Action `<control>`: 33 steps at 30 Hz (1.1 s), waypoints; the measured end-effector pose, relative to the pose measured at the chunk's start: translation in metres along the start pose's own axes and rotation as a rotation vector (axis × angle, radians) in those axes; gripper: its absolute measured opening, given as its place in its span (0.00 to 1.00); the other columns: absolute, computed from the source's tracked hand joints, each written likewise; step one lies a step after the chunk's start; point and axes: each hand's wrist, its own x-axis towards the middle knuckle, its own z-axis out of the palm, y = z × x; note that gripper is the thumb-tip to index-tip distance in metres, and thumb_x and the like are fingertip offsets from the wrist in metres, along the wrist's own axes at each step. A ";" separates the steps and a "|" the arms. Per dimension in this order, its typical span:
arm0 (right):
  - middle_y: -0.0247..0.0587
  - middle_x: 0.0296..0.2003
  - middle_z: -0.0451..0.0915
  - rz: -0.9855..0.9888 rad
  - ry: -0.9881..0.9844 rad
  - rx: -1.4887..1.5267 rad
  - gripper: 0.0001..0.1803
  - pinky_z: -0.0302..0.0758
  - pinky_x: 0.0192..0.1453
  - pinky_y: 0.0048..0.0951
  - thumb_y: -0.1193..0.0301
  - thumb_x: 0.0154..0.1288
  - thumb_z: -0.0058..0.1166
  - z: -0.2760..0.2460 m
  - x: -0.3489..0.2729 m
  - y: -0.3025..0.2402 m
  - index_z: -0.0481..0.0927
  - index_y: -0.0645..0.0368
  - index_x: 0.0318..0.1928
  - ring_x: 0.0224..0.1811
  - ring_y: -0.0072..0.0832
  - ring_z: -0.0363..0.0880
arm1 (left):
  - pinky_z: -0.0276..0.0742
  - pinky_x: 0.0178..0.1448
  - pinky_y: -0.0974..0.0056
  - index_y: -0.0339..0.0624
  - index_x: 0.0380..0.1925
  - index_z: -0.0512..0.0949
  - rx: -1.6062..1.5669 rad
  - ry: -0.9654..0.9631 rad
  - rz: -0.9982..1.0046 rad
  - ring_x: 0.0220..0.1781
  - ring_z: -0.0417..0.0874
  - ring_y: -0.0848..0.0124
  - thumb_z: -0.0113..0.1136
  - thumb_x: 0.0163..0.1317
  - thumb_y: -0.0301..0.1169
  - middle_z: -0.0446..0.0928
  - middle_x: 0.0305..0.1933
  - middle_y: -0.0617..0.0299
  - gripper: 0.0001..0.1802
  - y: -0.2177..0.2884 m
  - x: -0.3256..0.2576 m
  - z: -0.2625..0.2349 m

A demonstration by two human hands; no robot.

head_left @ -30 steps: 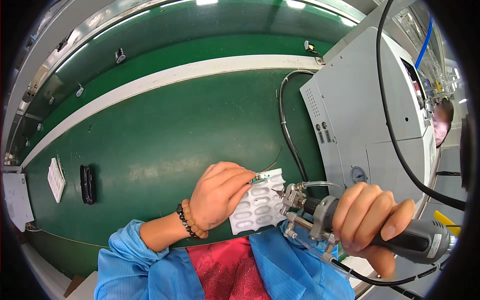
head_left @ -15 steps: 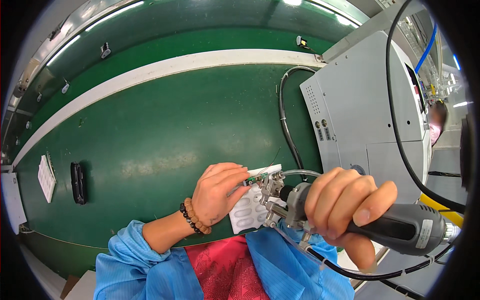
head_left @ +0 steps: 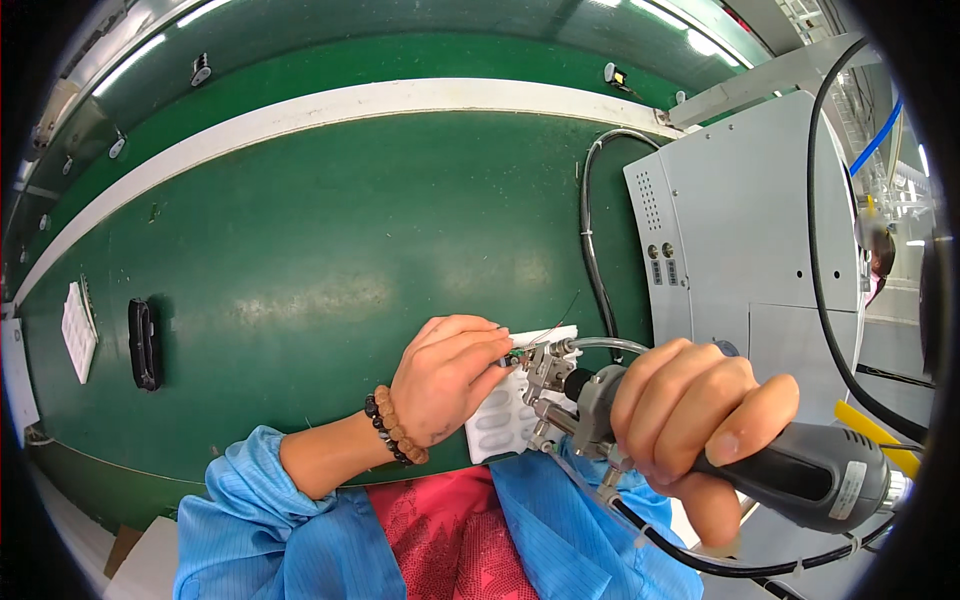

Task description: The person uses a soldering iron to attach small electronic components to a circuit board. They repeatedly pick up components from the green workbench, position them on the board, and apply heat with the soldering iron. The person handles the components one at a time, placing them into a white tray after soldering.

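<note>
My left hand [head_left: 445,378], with a beaded bracelet at the wrist, pinches a small green circuit board [head_left: 513,355] between fingers and thumb. Fingers cover most of the board. My right hand [head_left: 695,420] wraps round a dark grey handheld power tool [head_left: 800,475], which lies roughly level and points left. Its metal head [head_left: 545,372], with fittings and a clear hose, meets the board's right end; the exact contact is too small to make out. Below both hands lies a white tray [head_left: 497,425] with oval pockets, partly hidden by the tool. A thin wire rises near the board.
On the right stands a big grey machine [head_left: 745,220], with a black cable [head_left: 590,235] curving beside it on the green table [head_left: 330,220]. At the far left are a black case [head_left: 145,345] and a stack of white trays [head_left: 79,332]. Another person is partly visible at the far right.
The whole view has shifted slightly. Less of the circuit board shows between my left fingers and the tool head. Both hands keep their grips.
</note>
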 end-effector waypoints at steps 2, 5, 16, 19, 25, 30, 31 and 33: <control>0.30 0.22 0.75 0.018 -0.019 -0.004 0.26 0.72 0.19 0.21 0.56 0.63 0.70 0.001 0.002 0.000 0.66 0.55 0.43 0.16 0.20 0.74 | 0.78 0.58 0.56 0.39 0.45 0.85 -0.003 0.006 0.004 0.54 0.84 0.59 0.75 0.47 0.23 0.86 0.47 0.57 0.21 0.001 0.000 0.000; 0.30 0.22 0.75 0.064 -0.055 0.008 0.25 0.71 0.19 0.22 0.58 0.63 0.70 0.002 0.006 0.002 0.65 0.55 0.42 0.16 0.20 0.74 | 0.78 0.58 0.56 0.38 0.45 0.85 0.001 0.016 -0.005 0.54 0.84 0.59 0.75 0.47 0.23 0.86 0.47 0.57 0.21 -0.001 -0.002 0.000; 0.30 0.18 0.75 -0.094 0.079 0.033 0.23 0.73 0.16 0.21 0.60 0.65 0.69 -0.010 -0.007 -0.034 0.68 0.57 0.44 0.14 0.20 0.73 | 0.79 0.55 0.56 0.37 0.42 0.84 0.031 0.052 0.048 0.52 0.85 0.58 0.74 0.51 0.25 0.86 0.45 0.56 0.17 0.002 -0.001 -0.001; 0.29 0.15 0.74 -0.252 0.244 -0.006 0.22 0.74 0.16 0.16 0.60 0.65 0.69 -0.013 -0.022 -0.059 0.68 0.58 0.41 0.12 0.17 0.72 | 0.79 0.56 0.56 0.39 0.42 0.85 0.025 0.049 0.021 0.53 0.85 0.57 0.74 0.52 0.27 0.85 0.46 0.55 0.16 0.003 -0.002 -0.001; 0.29 0.15 0.73 -0.314 0.316 -0.033 0.23 0.74 0.15 0.17 0.60 0.66 0.68 -0.018 -0.028 -0.055 0.66 0.58 0.41 0.11 0.17 0.73 | 0.79 0.53 0.55 0.41 0.40 0.86 -0.030 0.045 0.008 0.48 0.83 0.55 0.73 0.54 0.29 0.84 0.44 0.54 0.12 0.025 0.014 -0.028; 0.29 0.16 0.74 -0.246 0.274 -0.049 0.24 0.74 0.16 0.18 0.58 0.66 0.68 -0.016 -0.026 -0.043 0.66 0.58 0.41 0.12 0.18 0.73 | 0.79 0.51 0.56 0.39 0.38 0.86 0.304 0.225 0.085 0.44 0.84 0.54 0.74 0.53 0.29 0.85 0.40 0.52 0.13 -0.012 0.081 -0.103; 0.29 0.16 0.74 -0.219 0.259 -0.063 0.24 0.74 0.16 0.19 0.58 0.66 0.68 -0.015 -0.026 -0.044 0.66 0.58 0.41 0.12 0.18 0.73 | 0.79 0.52 0.56 0.39 0.39 0.86 0.369 0.288 0.043 0.44 0.84 0.54 0.74 0.53 0.29 0.85 0.41 0.51 0.13 -0.027 0.098 -0.118; 0.31 0.17 0.75 -0.169 0.198 -0.023 0.25 0.75 0.16 0.21 0.59 0.64 0.70 -0.018 -0.023 -0.046 0.66 0.58 0.41 0.13 0.20 0.74 | 0.78 0.54 0.55 0.39 0.42 0.85 0.541 0.407 -0.018 0.47 0.84 0.53 0.74 0.54 0.30 0.85 0.43 0.51 0.16 -0.066 0.124 -0.152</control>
